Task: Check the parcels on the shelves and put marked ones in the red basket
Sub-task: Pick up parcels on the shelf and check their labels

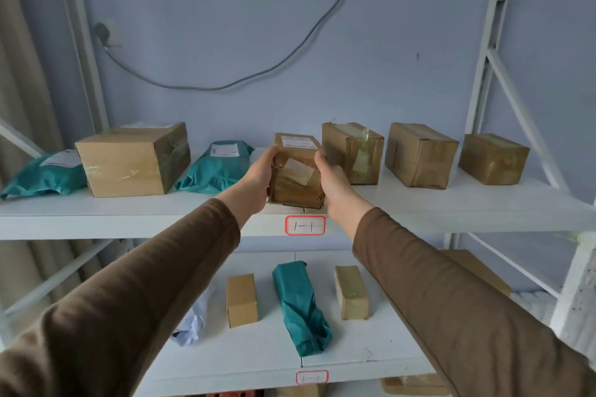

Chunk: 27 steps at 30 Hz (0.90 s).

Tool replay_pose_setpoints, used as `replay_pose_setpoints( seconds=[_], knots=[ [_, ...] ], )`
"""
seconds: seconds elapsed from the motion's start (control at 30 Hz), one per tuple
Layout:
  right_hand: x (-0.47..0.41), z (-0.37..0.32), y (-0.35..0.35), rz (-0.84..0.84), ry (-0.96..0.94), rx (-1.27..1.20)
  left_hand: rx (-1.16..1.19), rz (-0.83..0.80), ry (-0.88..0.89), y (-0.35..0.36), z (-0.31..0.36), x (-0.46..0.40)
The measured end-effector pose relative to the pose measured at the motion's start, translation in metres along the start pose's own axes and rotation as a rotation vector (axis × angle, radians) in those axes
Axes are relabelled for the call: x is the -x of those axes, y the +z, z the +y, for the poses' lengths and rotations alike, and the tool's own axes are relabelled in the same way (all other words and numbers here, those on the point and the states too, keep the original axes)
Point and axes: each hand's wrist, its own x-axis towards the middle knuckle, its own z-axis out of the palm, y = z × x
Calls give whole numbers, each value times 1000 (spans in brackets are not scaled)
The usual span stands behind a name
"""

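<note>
Gripping a small cardboard parcel (pixel 296 171) from both sides, the left hand (pixel 258 179) and the right hand (pixel 335 185) are closing around it at the front edge of the upper shelf (pixel 451 206), just above the red-bordered tag (pixel 305 225) marked 1-1. The parcel is sitting tilted, its white label (pixel 298 142) facing up and a patch of clear tape showing on the near face. Both brown sleeves (pixel 154 274) are stretching forward from the bottom corners. To the left on the same shelf, a teal bag (pixel 214 169), a large box (pixel 135 159) and another teal bag (pixel 42 176) are lying in a row; to the right, three taped boxes (pixel 419 155) are standing just beside one another. On the lower shelf (pixel 258 361), a small box (pixel 242 300), a long teal package (pixel 300 303) and a taped box (pixel 351 292) are lying apart. A grey cable (pixel 245 77) is hanging along the wall. Only a sliver of something red is showing at the bottom edge, too little to identify.
</note>
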Motion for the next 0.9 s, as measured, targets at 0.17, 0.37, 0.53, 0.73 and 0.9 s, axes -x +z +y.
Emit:
replay_pose_setpoints(
  seconds=[0.17, 0.37, 0.53, 0.73, 0.9],
  knots=[
    [-26, -11, 15, 37, -53, 175, -47, -2, -3, -2, 0, -47],
    [-52, -7, 29, 72, -60, 228, -125, -19, 38, -11, 0, -100],
    [-58, -1, 28, 126, -116, 286, -359, 40, 127, -11, 7, -113],
    [-60, -25, -31, 414, -445, 255, -568, 80, 608, 18, 23, -97],
    [-74, -40, -82, 499, -493, 220, -580, -32, 698, 81, 27, -90]
  ],
)
